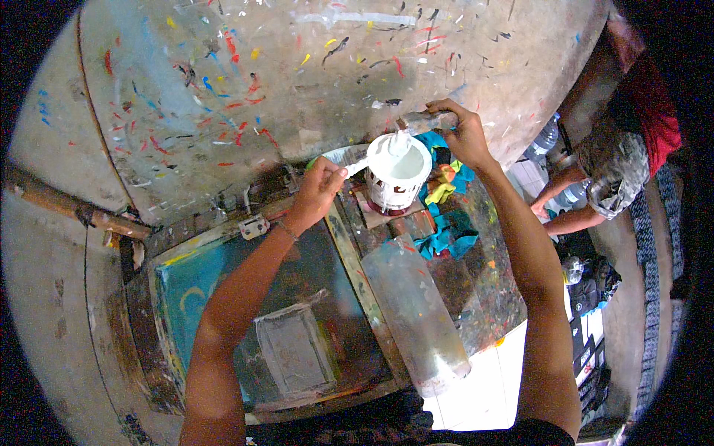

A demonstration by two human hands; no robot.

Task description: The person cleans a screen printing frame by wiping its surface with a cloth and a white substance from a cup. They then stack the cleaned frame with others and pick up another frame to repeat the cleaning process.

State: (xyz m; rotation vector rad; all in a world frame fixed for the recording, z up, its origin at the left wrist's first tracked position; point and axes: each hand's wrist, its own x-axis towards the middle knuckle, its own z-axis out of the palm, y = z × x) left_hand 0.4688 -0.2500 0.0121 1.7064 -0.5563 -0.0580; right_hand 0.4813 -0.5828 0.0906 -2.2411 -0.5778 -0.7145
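A white pot (390, 192) of white paint stands on a stained board beside crumpled teal and yellow cloths (446, 238). My left hand (320, 184) is closed on a white-coated flat stick (357, 164), reaching to the pot's left rim. Above the pot my right hand (465, 130) grips a greyish, paint-crusted tool (419, 121), with white paint at its lower end over the opening. The exact kind of that tool is unclear.
A hinged screen frame (335, 238) and a translucent sheet (413, 320) lie below. A paint-flecked wall (312, 82) rises behind. At right, another person in red (658, 126) bends toward water jugs (545, 136) and piled dark items.
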